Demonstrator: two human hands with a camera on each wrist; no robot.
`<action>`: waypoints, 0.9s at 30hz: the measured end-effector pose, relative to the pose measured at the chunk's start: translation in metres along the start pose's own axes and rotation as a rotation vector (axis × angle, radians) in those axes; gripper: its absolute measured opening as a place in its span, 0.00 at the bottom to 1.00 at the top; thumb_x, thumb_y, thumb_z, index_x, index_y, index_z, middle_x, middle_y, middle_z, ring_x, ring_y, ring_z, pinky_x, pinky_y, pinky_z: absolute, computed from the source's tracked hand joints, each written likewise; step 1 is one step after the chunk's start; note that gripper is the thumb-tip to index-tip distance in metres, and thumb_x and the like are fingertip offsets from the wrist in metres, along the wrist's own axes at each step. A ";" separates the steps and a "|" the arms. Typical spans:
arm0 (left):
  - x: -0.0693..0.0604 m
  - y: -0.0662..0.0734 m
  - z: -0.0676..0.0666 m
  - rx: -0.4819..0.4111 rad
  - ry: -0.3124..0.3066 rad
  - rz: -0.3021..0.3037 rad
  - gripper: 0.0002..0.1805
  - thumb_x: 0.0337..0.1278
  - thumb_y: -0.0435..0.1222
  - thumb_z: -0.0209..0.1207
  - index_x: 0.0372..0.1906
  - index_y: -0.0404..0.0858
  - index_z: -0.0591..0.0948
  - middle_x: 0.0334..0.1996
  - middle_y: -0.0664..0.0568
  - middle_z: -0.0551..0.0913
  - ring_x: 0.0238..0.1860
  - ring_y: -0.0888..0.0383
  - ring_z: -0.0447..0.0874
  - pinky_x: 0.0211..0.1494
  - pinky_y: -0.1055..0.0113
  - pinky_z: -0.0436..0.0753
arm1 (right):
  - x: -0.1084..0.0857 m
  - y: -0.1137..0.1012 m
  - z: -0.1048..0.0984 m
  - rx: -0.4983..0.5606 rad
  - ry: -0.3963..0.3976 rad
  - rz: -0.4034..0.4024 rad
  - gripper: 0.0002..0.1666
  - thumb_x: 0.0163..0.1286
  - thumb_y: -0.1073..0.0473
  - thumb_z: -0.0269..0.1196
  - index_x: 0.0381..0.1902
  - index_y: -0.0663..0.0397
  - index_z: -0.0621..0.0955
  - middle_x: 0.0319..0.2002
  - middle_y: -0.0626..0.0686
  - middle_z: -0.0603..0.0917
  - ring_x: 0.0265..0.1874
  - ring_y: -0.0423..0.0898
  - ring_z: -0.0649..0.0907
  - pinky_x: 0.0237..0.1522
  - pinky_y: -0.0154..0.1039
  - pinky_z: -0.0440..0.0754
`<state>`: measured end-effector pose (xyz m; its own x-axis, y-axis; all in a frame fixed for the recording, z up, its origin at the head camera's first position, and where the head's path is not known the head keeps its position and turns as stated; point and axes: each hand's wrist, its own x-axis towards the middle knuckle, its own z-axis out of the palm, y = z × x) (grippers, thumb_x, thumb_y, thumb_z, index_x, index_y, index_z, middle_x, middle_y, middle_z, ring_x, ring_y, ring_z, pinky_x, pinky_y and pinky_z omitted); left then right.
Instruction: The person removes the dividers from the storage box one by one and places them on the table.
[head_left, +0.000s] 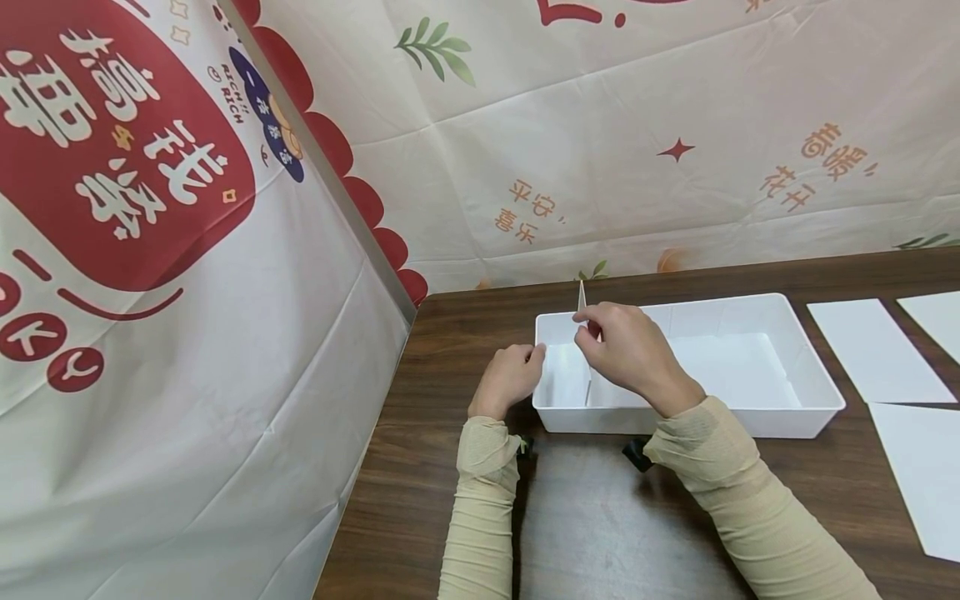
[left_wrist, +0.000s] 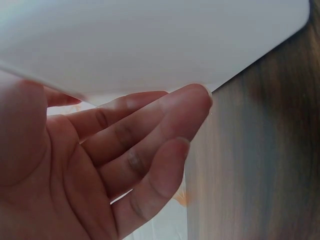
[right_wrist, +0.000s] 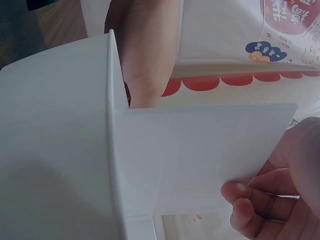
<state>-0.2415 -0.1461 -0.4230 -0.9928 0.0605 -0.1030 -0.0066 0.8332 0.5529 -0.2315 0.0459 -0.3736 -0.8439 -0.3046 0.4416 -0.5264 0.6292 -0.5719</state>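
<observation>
A white rectangular plastic box [head_left: 738,423] with an open top stands on the table. My right hand [head_left: 630,350] pinches the edge of a thin white divider panel [right_wrist: 185,155] between thumb and fingers. The panel stands upright across the left part of the box, seen nearly edge-on in the head view. At the box's left end, my left hand [head_left: 506,379] holds the wall, thumb at the rim and fingers along the outside. In the left wrist view those fingers [left_wrist: 165,117] lie against the wall's outer face. How the panel's lower edge sits is hidden.
Three flat white panels lie on the wooden table to the right: one near the box [head_left: 877,346], one at the back edge [head_left: 941,317], one in front [head_left: 926,475]. A printed cloth [head_left: 637,167] hangs behind the table, another [head_left: 300,467] at the left.
</observation>
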 end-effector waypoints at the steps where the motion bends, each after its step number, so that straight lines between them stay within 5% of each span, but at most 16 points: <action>1: 0.000 0.000 0.000 0.001 -0.001 0.001 0.27 0.77 0.52 0.39 0.46 0.41 0.85 0.38 0.50 0.85 0.35 0.57 0.79 0.43 0.60 0.78 | 0.000 0.000 0.000 0.000 0.002 0.000 0.15 0.63 0.67 0.55 0.41 0.66 0.86 0.25 0.53 0.81 0.21 0.46 0.74 0.24 0.39 0.70; 12: 0.001 0.000 0.000 0.006 0.004 0.024 0.25 0.77 0.51 0.39 0.34 0.43 0.82 0.26 0.51 0.79 0.29 0.56 0.76 0.36 0.62 0.74 | 0.000 0.001 0.000 0.011 0.025 -0.020 0.15 0.62 0.67 0.54 0.39 0.65 0.87 0.24 0.52 0.81 0.21 0.45 0.74 0.26 0.40 0.70; 27: 0.001 0.001 0.001 -0.005 0.007 0.024 0.26 0.77 0.51 0.39 0.41 0.42 0.84 0.30 0.52 0.81 0.32 0.57 0.78 0.39 0.62 0.76 | -0.001 0.001 -0.006 0.022 0.030 -0.013 0.15 0.63 0.68 0.54 0.41 0.65 0.86 0.26 0.53 0.83 0.21 0.45 0.75 0.26 0.39 0.71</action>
<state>-0.2419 -0.1445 -0.4234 -0.9935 0.0768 -0.0840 0.0168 0.8291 0.5589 -0.2308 0.0505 -0.3703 -0.8336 -0.2913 0.4692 -0.5398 0.6093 -0.5808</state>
